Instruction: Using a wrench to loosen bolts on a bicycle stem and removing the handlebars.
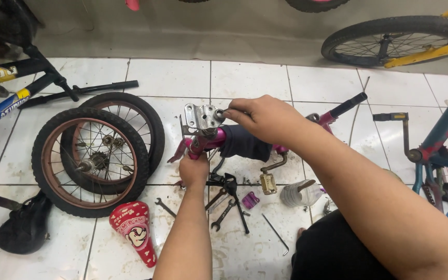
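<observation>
Head view: left hand (193, 170) clenched around pink bike frame (208, 140), low on the near-vertical tube. Right hand (263, 116), nearer, pinches the metal bracket (201, 115) at its top end, above tiled floor (245, 78).

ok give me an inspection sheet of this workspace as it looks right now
surface: white tiled floor, stained and dirty
job's things: pink bike frame held up off the floor; metal bracket at its top end
clutter: two wheels stacked; red saddle; black saddle; wrenches; pedal; purple part; hex key
grips: left hand wrapped round the frame tube; right hand pinching a small part at the bracket
cables: nothing seen
surroundings: blue bike on the left, teal bike on the right, yellow bike's wheel behind
</observation>
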